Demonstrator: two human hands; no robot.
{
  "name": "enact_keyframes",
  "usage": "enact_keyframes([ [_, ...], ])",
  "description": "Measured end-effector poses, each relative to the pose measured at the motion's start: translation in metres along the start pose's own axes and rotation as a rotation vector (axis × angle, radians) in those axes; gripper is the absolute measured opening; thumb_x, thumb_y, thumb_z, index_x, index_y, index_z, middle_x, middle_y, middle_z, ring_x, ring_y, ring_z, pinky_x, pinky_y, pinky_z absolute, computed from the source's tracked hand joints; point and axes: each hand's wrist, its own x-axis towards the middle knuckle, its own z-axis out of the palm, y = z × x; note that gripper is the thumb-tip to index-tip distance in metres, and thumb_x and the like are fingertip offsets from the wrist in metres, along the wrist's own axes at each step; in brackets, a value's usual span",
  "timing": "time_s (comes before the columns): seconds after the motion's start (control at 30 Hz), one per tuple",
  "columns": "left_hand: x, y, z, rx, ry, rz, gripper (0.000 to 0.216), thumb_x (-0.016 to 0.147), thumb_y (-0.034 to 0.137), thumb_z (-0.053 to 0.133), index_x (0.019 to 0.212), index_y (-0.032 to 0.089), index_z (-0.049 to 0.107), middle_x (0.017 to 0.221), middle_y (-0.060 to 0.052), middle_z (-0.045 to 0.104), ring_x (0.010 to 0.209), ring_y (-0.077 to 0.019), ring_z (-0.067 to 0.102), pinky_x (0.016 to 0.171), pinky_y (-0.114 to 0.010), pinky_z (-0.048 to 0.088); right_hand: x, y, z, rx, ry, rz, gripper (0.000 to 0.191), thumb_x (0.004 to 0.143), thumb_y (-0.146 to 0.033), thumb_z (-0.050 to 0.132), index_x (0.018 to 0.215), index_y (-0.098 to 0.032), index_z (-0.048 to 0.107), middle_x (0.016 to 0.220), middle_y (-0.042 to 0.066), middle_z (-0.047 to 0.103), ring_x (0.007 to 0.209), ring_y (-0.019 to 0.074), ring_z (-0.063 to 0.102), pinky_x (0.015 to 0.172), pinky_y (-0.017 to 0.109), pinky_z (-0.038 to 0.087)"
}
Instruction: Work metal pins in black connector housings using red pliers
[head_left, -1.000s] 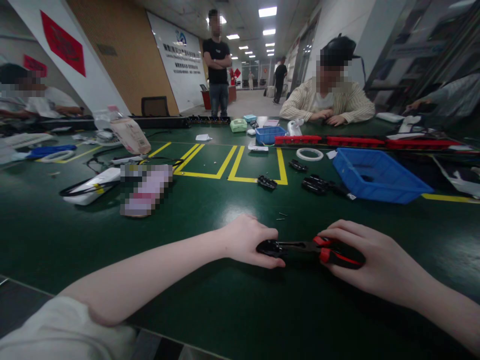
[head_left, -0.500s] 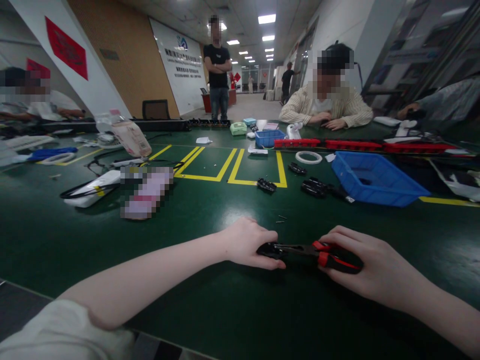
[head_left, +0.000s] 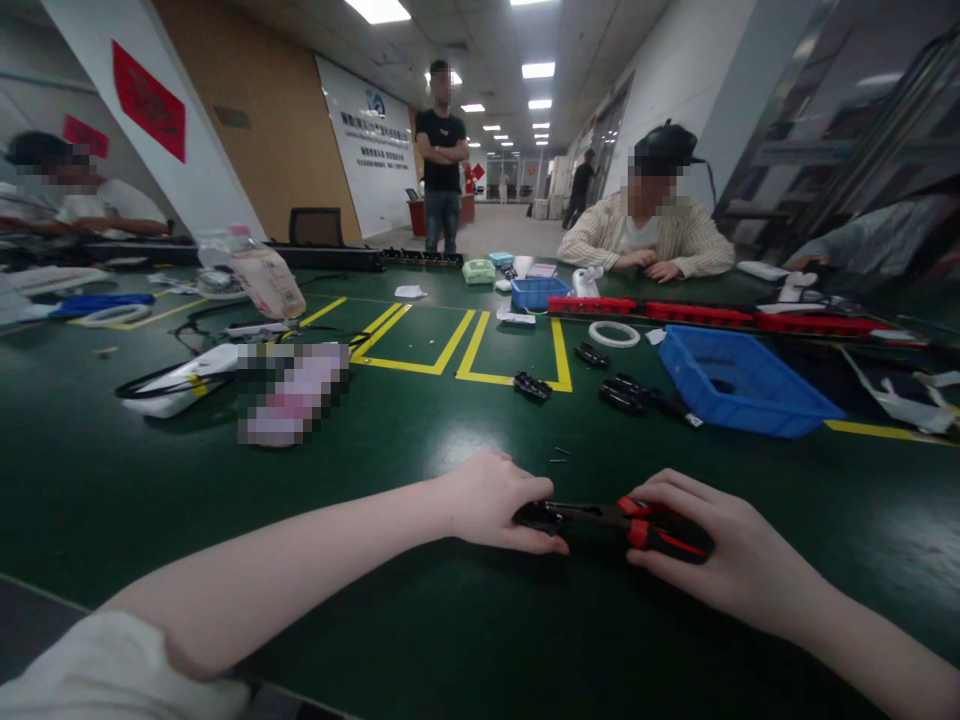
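Blue bin point(head_left: 742, 385) on the right, a bit beyond our hands, and honestly we can't tell what's in it past a dark patch. A smaller blue bin point(head_left: 538, 293) sits further back. The white wall sign point(head_left: 375, 150) has writing, but it's too small for us to read. Our pliers point(head_left: 592, 520) lie near us on the green table point(head_left: 420, 620), long axis left to right, black head pointing left. Our left hand point(head_left: 495, 500) pinches the head, and our right hand point(head_left: 712, 545) is wrapped round the red handles.

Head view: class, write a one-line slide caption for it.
Left hand holds the pliers by the tip, right hand grips the red handles, on a green table.
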Motion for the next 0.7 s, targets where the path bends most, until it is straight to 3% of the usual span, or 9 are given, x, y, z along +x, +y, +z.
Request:
enact_keyframes([
  [0.17,-0.0001,-0.0005,-0.0001,-0.036,0.004,0.004,0.043,0.084,0.059,0.056,0.073,0.017,0.053,0.056,0.004,0.058,0.045,-0.0100,0.052,0.048,-0.022,0.032,-0.0001,-0.0032,-0.0005,0.016,-0.027,0.024,0.026,0.079,-0.042,0.064,0.098,-0.025,0.063,0.098,0.003,0.063,0.082,0.0176,0.064,0.070,0.032,0.055],
  [0.4,0.0001,0.0007,-0.0009,-0.043,-0.012,-0.030,0.044,0.083,0.061,0.055,0.072,0.018,0.053,0.055,0.004,0.057,0.046,-0.0112,0.053,0.048,-0.023,0.033,0.0000,-0.0047,-0.0009,-0.020,0.052,-0.009,0.028,0.077,-0.041,0.066,0.100,-0.025,0.064,0.100,0.005,0.064,0.085,0.0196,0.064,0.072,0.033,0.055],
  [0.57,0.0004,0.0007,-0.0013,-0.052,-0.001,-0.026,0.043,0.085,0.059,0.055,0.073,0.017,0.054,0.053,0.005,0.055,0.044,-0.0108,0.053,0.047,-0.022,0.033,0.0012,-0.0070,-0.0022,-0.043,-0.037,0.029,0.024,0.079,-0.042,0.063,0.098,-0.026,0.064,0.096,0.003,0.065,0.081,0.0177,0.065,0.068,0.030,0.056],
  [0.7,0.0002,0.0002,-0.0004,-0.057,-0.001,-0.039,0.043,0.085,0.059,0.054,0.074,0.018,0.055,0.053,0.004,0.056,0.044,-0.0114,0.053,0.047,-0.023,0.034,0.0002,-0.0059,-0.0038,-0.113,0.022,-0.038,0.029,0.078,-0.042,0.064,0.102,-0.025,0.063,0.100,0.005,0.065,0.086,0.0197,0.065,0.073,0.032,0.056],
])
